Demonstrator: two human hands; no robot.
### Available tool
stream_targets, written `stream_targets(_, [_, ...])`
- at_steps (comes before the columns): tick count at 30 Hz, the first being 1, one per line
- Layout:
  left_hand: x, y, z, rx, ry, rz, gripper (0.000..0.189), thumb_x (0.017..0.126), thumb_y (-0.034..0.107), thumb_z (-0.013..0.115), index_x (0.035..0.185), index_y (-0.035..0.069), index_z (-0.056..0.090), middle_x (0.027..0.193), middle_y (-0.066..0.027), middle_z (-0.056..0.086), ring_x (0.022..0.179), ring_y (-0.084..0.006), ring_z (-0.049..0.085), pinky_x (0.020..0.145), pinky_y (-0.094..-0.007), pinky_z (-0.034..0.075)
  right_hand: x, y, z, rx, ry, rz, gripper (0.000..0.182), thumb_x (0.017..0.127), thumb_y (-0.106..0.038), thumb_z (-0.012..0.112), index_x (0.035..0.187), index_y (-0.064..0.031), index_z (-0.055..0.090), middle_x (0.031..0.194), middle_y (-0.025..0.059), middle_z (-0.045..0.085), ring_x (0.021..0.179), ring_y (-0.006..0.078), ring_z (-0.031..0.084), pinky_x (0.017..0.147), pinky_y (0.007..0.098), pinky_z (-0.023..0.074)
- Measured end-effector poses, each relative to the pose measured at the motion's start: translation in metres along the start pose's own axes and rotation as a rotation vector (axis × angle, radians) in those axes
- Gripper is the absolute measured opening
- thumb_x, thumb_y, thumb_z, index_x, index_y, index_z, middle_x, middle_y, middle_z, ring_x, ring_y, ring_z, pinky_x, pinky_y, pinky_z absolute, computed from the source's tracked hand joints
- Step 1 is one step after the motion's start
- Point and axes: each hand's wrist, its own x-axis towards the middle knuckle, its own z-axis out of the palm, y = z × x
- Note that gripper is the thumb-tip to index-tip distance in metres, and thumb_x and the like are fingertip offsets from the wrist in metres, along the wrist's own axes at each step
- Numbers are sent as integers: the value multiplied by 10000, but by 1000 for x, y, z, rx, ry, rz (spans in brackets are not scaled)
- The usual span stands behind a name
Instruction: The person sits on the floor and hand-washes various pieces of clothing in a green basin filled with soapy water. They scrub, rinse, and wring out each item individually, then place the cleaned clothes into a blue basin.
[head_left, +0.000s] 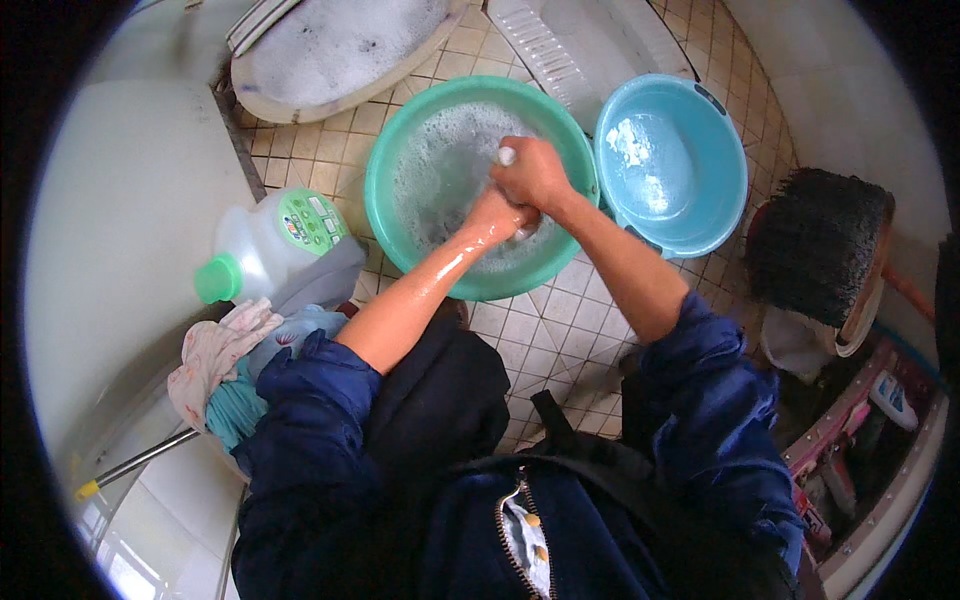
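Note:
Both of my hands are together above a green plastic basin that holds soapy, foamy water. My right hand is closed on a wet whitish cloth, a small bit of which pokes out at the top of the fist. Just below and touching it, my left hand has its fingers curled, with a little of the whitish cloth at its underside. Most of the cloth is hidden inside the fists. The left forearm is wet. Greyish water and suds lie beneath the hands.
A light blue basin touches the green one on the right. An oval tub of suds stands at the upper left. A detergent jug and a pile of clothes are left; a black-bristled broom is right. A washboard lies above.

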Motion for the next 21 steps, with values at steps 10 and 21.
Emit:
stream_targets(10, [-26, 38, -27, -1502, 200, -5, 477, 802, 378, 629, 1142, 97, 447, 1086, -66, 506, 942, -181, 520, 816, -339, 451, -45, -35, -26, 871, 589, -74, 289, 772, -218, 631, 979, -29, 561, 957, 88, 588, 890, 199, 550, 814, 305, 420])
stream_targets(21, [-70, 80, -6, -62, 729, 965, 213, 562, 10, 663, 756, 84, 616, 941, -106, 553, 867, -297, 554, 763, -364, 459, -43, -4, -45, 1358, -409, 109, 202, 742, -211, 597, 872, -57, 572, 841, 49, 592, 740, 180, 586, 664, 321, 485])
